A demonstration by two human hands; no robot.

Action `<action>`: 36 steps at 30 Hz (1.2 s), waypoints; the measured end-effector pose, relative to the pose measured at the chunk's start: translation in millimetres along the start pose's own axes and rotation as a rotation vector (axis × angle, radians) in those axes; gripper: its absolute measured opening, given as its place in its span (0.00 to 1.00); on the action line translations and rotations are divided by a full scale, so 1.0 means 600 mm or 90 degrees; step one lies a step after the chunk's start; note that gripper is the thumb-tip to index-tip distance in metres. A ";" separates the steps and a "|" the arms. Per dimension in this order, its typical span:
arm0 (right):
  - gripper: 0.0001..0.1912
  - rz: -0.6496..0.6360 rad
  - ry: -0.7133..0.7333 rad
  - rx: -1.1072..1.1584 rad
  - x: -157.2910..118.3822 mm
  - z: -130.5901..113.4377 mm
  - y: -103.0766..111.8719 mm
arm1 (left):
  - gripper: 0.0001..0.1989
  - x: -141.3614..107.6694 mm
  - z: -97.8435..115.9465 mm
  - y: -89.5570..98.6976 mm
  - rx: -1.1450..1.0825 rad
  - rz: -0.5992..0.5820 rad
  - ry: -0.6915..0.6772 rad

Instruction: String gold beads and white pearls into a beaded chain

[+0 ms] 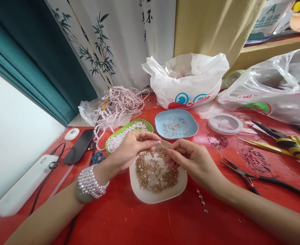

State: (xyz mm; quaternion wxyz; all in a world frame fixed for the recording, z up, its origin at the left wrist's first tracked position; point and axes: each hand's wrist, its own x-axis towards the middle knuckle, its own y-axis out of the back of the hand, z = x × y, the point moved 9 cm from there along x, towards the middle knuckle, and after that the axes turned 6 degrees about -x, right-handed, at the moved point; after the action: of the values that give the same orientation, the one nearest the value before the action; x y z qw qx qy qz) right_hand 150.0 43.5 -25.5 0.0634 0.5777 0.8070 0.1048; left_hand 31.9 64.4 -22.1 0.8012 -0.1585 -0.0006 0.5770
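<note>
Above a white dish (146, 196) of gold beads, both hands meet. My left hand (137, 144) pinches a small pearl bead (159, 142) between thumb and fingertip. My right hand (188, 154) grips a thin metal pin (164, 146) that reaches toward that bead; whether it passes through the bead is too small to tell. Gold beads (170, 177) lie in a loose ring in the dish, with a few pale ones among them. Behind my left hand is a green dish (150, 126) of pearl beads. A blue dish (193, 127) with thin metal pins stands just behind the white one.
Pink bead strands (121, 105) heap at the back left, beside a phone (79, 146) and a white power bank (25, 185). Black-handled pliers (252, 175), tweezers (264, 145) and yellow-black pliers (287, 141) lie right. White plastic bags (188, 85) stand behind. A short bead piece (201, 200) lies in front.
</note>
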 end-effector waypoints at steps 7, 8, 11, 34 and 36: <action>0.08 0.005 0.011 0.000 0.000 0.002 0.001 | 0.04 0.003 -0.004 0.000 -0.023 -0.015 0.003; 0.08 0.007 0.011 -0.004 0.001 0.002 0.002 | 0.04 0.003 -0.005 -0.001 -0.027 -0.017 0.004; 0.08 0.010 0.013 -0.009 0.001 0.000 0.002 | 0.04 0.004 -0.004 0.000 -0.024 -0.016 0.004; 0.08 0.014 0.011 -0.029 0.003 -0.001 0.003 | 0.03 0.003 0.007 0.000 0.039 0.000 -0.051; 0.08 0.012 0.009 -0.023 0.001 -0.001 0.003 | 0.03 0.003 0.010 0.000 0.068 0.001 -0.067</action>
State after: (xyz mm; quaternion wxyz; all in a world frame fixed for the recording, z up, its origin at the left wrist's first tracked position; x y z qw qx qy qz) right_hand 151.2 44.8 -24.6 0.0668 0.5835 0.7998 0.1240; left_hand 31.7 67.4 -16.9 0.8069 -0.0849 -0.0119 0.5844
